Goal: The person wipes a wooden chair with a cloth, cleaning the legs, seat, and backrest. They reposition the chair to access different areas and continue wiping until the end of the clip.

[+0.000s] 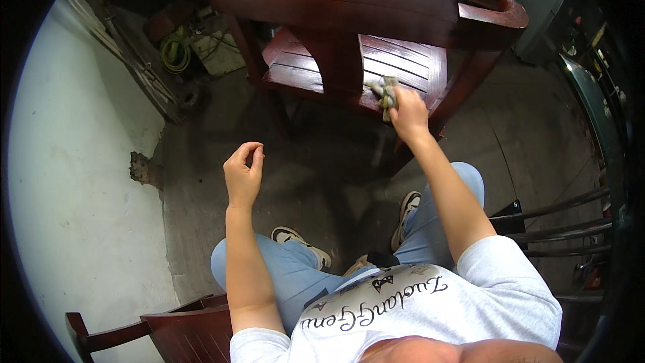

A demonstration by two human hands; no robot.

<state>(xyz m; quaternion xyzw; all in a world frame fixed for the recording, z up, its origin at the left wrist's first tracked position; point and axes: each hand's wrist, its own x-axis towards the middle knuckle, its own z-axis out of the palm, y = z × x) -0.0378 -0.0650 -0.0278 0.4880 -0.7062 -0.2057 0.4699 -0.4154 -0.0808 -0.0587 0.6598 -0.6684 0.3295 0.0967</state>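
A crumpled greenish-grey cloth (387, 97) is gripped in my right hand (410, 113), at the rear edge of the slatted seat (398, 58) of a dark red wooden armchair. The chair's broad top rail (327, 5) lies beyond, with worn pale patches along its edge, and its central back splat (341, 65) stands left of the cloth. My left hand (244, 171) hangs over the floor, away from the chair, its thumb and forefinger curled close together; nothing shows in it.
A white wall (90, 176) with a broken patch is on the left, with pipes (136, 70) along it. A coiled yellow-green hose (175, 53) lies at upper left. Another red wooden chair (189, 330) is at lower left. Dark curved bars (564, 232) and a glass-edged table (587, 106) stand right.
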